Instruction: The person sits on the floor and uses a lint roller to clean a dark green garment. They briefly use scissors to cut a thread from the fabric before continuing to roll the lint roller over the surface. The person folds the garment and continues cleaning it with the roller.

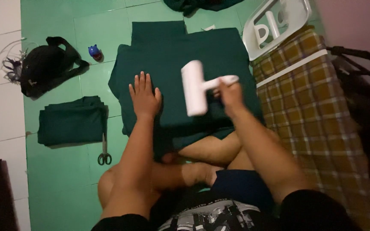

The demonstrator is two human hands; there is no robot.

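From the head camera: your left hand [144, 99] lies flat, fingers spread, on the dark green cloth [168, 64] laid over the green tiled floor [65, 179]. Your right hand [229, 95] has its fingers wrapped around the handle of a white lint roller [195, 87] (blurred) over the cloth's middle. Scissors [104, 149] lie beside a folded green cloth [71, 121] at left.
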